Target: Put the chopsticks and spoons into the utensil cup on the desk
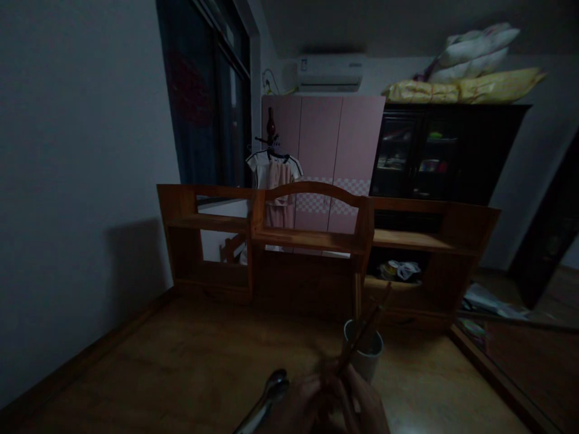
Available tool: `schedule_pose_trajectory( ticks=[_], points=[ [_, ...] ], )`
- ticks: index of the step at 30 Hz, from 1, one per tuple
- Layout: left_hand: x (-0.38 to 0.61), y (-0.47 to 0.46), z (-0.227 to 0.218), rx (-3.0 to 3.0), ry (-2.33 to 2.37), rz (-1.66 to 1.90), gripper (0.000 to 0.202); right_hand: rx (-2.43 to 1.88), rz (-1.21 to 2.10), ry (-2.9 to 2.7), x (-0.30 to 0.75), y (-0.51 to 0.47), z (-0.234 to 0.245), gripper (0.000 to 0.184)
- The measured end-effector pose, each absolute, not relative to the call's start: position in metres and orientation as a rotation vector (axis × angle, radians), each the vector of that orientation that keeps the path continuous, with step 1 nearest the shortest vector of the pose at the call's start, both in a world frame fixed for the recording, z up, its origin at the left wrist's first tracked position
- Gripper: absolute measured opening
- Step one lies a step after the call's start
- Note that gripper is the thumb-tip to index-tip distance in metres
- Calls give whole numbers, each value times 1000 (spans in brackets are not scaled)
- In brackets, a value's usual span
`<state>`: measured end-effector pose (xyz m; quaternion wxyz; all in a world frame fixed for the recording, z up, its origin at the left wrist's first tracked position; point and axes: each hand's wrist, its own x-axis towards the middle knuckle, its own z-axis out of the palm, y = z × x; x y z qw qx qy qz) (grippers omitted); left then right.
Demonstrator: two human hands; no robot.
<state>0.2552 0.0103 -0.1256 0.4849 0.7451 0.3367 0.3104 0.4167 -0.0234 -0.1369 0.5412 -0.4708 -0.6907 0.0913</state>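
Thin dark chopsticks (373,316) slant up and to the right from between my hands. My right hand (359,401) has its fingers closed around their lower part. Close against it, my left hand (296,402) is curled at the lower ends of the same chopsticks; the dim light blurs its fingertips. Just behind my right hand a pale cup (367,363) stands upright on the wooden table (181,361), and the chopsticks cross in front of its mouth. Shiny metal spoons (275,386) lie beside my left hand, bowls pointing away, handles running to the lower left.
A wooden shelf unit (307,241) runs along the table's far side, with a plastic bag (402,269) in its right compartment. To the left is a wall (81,181). A raised wooden edge (493,374) borders the table's right. Pink wardrobes (321,138) stand farther back.
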Motion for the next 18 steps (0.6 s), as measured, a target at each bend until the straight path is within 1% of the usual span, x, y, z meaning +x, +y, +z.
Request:
schedule_pose_trajectory(
  ticks=[4,6,10,14,18],
  points=[
    [253,7,-133,1741,1008,749,29,-1172,437,-1566,411,-27,-128,32],
    [252,5,-132,1672,1052,700,30,-1180,494,-1528,409,-29,-127,33],
    [254,3,-129,1531,921,566,27,-1234,617,-1407,408,-30,-124,31],
    [257,1,-133,1352,921,535,23,-1193,895,-1340,408,-28,-117,30],
    [255,0,-134,1275,869,508,16,-1193,1011,-1263,409,-25,-114,30]
  ],
)
